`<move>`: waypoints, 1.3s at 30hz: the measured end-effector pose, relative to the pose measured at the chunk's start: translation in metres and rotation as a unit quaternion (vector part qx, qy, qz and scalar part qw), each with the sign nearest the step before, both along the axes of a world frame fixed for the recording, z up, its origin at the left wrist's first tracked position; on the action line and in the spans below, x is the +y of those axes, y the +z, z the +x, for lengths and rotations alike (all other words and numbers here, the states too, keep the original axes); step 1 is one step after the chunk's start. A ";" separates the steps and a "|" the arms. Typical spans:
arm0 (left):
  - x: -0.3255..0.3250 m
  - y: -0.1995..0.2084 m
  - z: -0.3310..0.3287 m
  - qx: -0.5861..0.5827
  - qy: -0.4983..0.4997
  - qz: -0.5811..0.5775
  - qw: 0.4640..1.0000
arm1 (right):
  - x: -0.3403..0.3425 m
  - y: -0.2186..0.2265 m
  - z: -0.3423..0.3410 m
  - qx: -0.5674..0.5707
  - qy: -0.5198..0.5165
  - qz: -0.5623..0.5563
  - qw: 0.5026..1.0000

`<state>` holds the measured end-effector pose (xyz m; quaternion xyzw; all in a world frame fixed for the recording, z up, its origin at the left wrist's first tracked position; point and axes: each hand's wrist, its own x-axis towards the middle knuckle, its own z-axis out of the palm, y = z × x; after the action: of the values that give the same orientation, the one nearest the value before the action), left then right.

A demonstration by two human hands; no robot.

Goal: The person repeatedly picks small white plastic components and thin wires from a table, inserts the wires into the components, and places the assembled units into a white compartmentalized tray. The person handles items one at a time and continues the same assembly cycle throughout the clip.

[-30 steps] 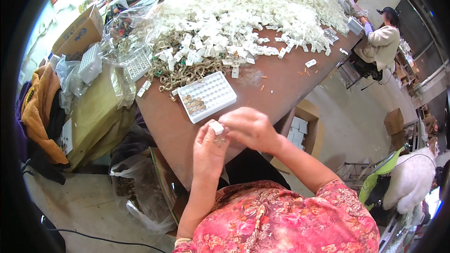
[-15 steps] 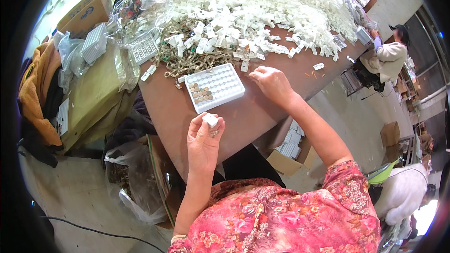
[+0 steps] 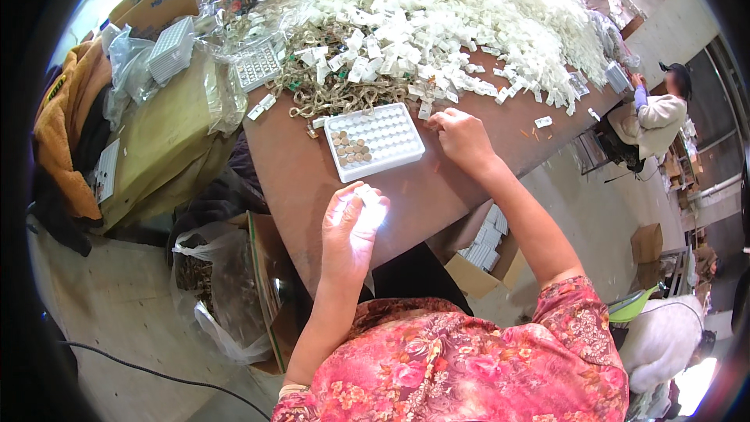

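Observation:
My left hand [image 3: 349, 238] is raised in front of the table edge, its fingers closed on a small white light [image 3: 367, 197] that glows brightly and washes out its detail. Over the brown table [image 3: 305, 211], my right hand [image 3: 462, 139] has its fingers pinched together beside a small white piece [image 3: 425, 109]; what they hold, if anything, is hidden. Between and beyond my hands lies a white tray [image 3: 383, 165] with rows of round hollows. Several tan discs [image 3: 353, 150] sit in its left part.
A large heap of small white pieces [image 3: 469, 16] covers the far table, with tangled tan cords [image 3: 336, 90] at its near edge. An open carton [image 3: 476, 270] of white pieces stands below the table. Bags and boxes crowd the left; a co-worker [image 3: 652, 113] sits at the far right.
The white piece in my left hand now shines brightly. My right hand stays pinched near the small white piece. The whole view has shifted slightly.

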<state>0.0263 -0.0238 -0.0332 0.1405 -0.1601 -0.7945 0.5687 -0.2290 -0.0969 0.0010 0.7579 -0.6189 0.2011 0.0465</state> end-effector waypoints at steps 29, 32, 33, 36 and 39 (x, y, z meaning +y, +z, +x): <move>-0.003 0.006 -0.002 -0.001 -0.032 0.029 0.999 | 0.058 0.028 0.046 -0.794 0.057 0.334 0.504; -0.002 0.010 -0.003 -0.036 -0.035 0.039 0.998 | 0.061 0.029 0.053 -0.795 0.070 0.333 0.502; 0.000 0.012 -0.003 -0.072 -0.041 0.041 0.996 | 0.063 0.029 0.056 -0.773 0.060 0.319 0.545; 0.002 0.017 -0.007 -0.188 -0.044 -0.008 0.981 | 0.068 0.028 0.070 -0.696 0.057 0.266 0.665; 0.002 0.021 -0.010 -0.237 -0.042 -0.038 0.970 | 0.069 0.029 0.080 -0.653 0.058 0.247 0.713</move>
<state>0.0166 -0.0220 -0.0125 0.2960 -0.3257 -0.7553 0.4856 -0.1490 -0.0283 0.0300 0.4568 -0.4774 0.4882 -0.5702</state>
